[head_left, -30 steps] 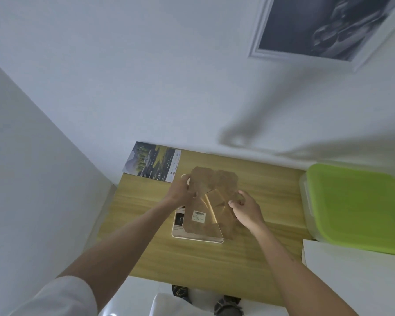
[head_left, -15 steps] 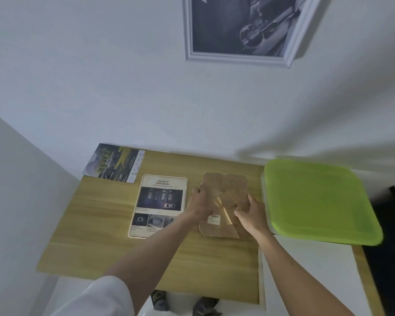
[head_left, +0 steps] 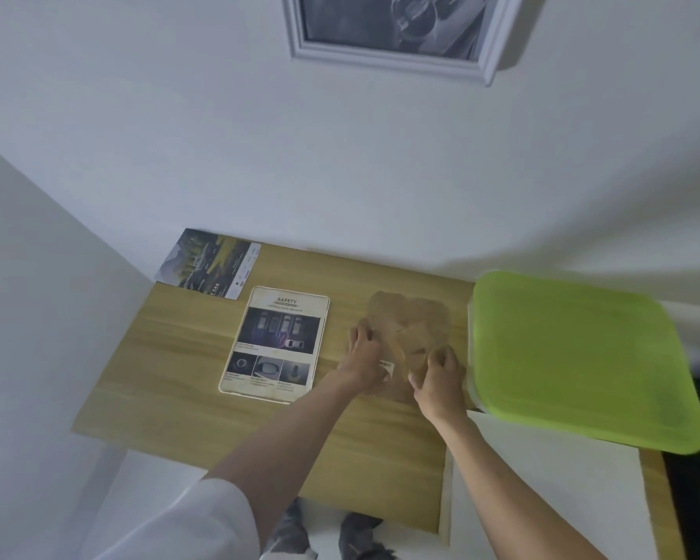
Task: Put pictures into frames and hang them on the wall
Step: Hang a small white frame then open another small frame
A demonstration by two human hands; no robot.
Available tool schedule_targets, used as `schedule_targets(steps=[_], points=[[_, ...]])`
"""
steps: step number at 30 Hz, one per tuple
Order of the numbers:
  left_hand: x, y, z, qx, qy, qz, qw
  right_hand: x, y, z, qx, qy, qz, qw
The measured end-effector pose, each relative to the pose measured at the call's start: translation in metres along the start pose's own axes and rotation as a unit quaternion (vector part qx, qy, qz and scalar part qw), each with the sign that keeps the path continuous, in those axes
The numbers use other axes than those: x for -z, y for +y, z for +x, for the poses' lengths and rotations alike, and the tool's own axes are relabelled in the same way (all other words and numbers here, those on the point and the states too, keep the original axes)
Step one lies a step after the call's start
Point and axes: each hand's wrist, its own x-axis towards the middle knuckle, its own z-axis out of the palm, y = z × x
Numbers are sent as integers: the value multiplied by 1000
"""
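Observation:
A brown frame backing board (head_left: 411,317) with its fold-out stand lies on the wooden table (head_left: 170,398), just left of the green-lidded box. My left hand (head_left: 363,354) grips its left edge. My right hand (head_left: 437,369) pinches its stand flap near the lower right. A white frame holding a "SAFETY" car picture (head_left: 275,343) lies flat to the left of my hands. A landscape car picture (head_left: 209,262) lies loose at the table's far left corner. A white-framed dark picture (head_left: 397,30) hangs on the wall above.
A clear plastic box with a lime green lid (head_left: 578,357) stands at the table's right. A white sheet (head_left: 542,499) lies at the near right. The wall runs along the table's far edge, another wall on the left. My shoes (head_left: 360,535) show below the table edge.
The view has swung left and tilted up, showing more of the hung picture. Both hands carried the backing board off the SAFETY frame and set it down beside the green-lidded box.

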Motion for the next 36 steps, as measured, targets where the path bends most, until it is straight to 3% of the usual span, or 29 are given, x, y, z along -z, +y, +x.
schedule_targets(steps=[7,11,15,19,22,25,28,36], points=[[11,-7,-6,-23,1,-20,1000,-2,-10,-3,24,26,-50,998],[38,-39,-19,-41,91,-42,994,0,-39,-15,106,72,-59,990],[72,-95,-32,-4,127,2,992,-10,-85,-24,162,25,9,986],[96,-154,-52,4,108,73,991,-32,-127,-39,154,-34,-9,987],[102,-200,-65,7,51,122,991,-54,-148,-46,164,-47,-45,984],[100,-232,-71,-7,-12,140,990,-72,-160,-49,153,-51,-85,983],[93,-246,-70,-23,-24,134,990,-84,-172,-54,120,-70,-112,984],[85,-254,-69,-29,7,90,995,-88,-201,-60,24,-74,32,996]])
